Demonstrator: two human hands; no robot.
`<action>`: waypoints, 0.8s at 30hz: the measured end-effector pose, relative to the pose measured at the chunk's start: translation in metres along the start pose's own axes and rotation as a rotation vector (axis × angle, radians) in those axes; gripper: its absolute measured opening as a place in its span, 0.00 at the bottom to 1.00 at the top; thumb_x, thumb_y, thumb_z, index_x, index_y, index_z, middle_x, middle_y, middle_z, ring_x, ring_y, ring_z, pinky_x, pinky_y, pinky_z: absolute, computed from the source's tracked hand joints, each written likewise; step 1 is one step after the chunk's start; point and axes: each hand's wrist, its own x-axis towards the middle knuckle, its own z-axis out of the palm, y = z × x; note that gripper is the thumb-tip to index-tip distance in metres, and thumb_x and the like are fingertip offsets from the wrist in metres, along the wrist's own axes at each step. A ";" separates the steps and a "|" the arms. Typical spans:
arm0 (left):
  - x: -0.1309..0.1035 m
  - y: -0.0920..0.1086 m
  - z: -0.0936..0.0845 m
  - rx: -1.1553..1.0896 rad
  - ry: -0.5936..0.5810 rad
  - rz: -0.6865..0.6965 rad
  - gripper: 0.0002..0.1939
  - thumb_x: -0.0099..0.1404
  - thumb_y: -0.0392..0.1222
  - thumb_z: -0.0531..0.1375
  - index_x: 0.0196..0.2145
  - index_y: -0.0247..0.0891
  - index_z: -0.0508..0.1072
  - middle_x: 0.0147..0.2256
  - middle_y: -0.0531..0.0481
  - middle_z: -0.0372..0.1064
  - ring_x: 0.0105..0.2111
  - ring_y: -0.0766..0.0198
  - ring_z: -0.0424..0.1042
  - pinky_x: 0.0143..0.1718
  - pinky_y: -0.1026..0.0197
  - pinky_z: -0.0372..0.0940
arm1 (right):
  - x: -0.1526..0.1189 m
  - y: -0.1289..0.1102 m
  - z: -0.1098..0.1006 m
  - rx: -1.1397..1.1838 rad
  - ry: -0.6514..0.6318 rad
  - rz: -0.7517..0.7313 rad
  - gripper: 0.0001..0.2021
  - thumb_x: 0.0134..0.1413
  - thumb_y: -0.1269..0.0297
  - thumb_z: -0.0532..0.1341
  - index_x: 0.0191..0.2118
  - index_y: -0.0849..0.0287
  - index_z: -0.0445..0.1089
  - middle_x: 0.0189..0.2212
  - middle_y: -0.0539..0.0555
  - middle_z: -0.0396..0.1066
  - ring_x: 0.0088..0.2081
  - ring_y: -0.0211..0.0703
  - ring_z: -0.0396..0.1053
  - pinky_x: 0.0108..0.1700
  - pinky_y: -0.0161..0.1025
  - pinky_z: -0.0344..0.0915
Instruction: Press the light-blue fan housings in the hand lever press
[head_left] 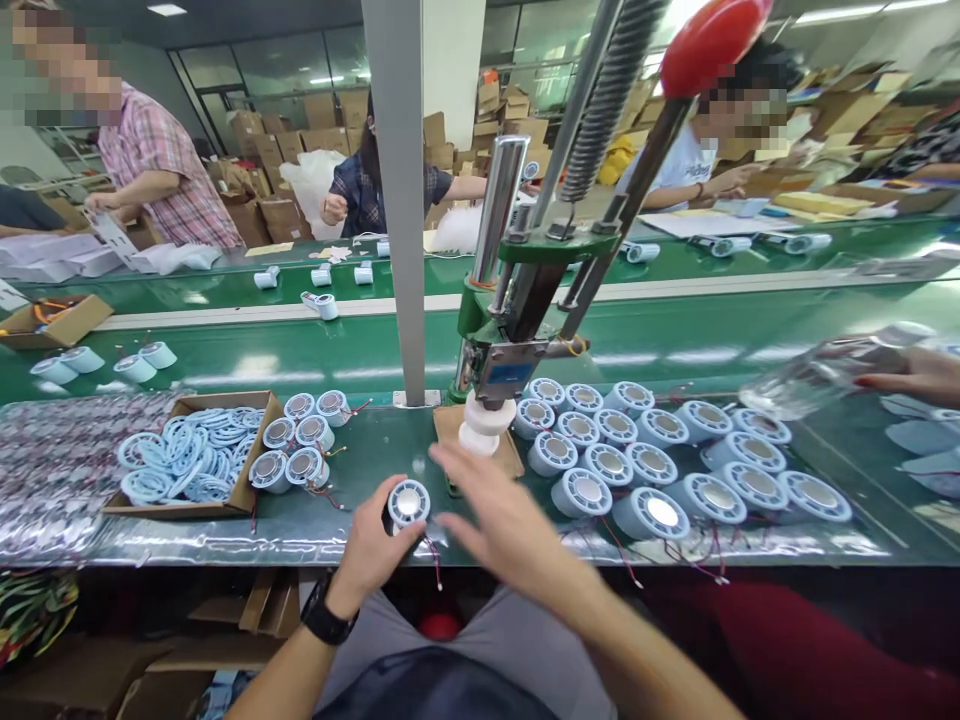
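My left hand [377, 540], with a black watch on its wrist, grips a round light-blue unit [409, 503] with a silver disc on top and thin wires hanging from it. To its right, my right hand [487, 505] is slightly blurred, its fingers apart and nothing held in them. Just beyond its fingertips is the white round head [485, 424] of a green hand press [560, 246], over a brown pad [511, 456]. Many similar blue units [586, 492] stand in rows on the right, and several more [307, 465] on the left.
An open cardboard box [262, 440] of light-blue rings sits at left, beside bubble wrap [75, 460]. A grey post [401, 200] rises behind the bench [360, 535]. The press lever has a red knob [709, 48]. Another person's hand [911, 375] holds clear plastic at right. People work across the green conveyor.
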 end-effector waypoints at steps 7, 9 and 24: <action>0.081 0.057 0.011 -0.190 0.014 0.090 0.27 0.51 0.41 0.70 0.50 0.37 0.74 0.46 0.45 0.77 0.45 0.54 0.76 0.51 0.54 0.69 | 0.174 0.015 -0.207 -0.265 0.783 0.010 0.19 0.62 0.71 0.53 0.57 0.70 0.65 0.45 0.50 0.69 0.47 0.31 0.68 0.46 0.28 0.63; 0.096 0.069 0.029 -0.283 -0.056 0.111 0.27 0.50 0.38 0.70 0.49 0.36 0.75 0.45 0.45 0.77 0.44 0.55 0.76 0.49 0.56 0.70 | 0.207 0.031 -0.216 -0.100 0.746 0.097 0.17 0.61 0.77 0.47 0.50 0.75 0.68 0.34 0.50 0.70 0.33 0.25 0.68 0.35 0.25 0.62; 0.117 0.070 0.062 -0.297 -0.215 0.222 0.29 0.53 0.42 0.71 0.52 0.35 0.74 0.48 0.42 0.76 0.49 0.51 0.74 0.55 0.52 0.66 | 0.209 0.047 -0.207 0.194 0.716 0.096 0.22 0.54 0.66 0.42 0.38 0.76 0.68 0.21 0.45 0.65 0.30 0.30 0.72 0.29 0.29 0.54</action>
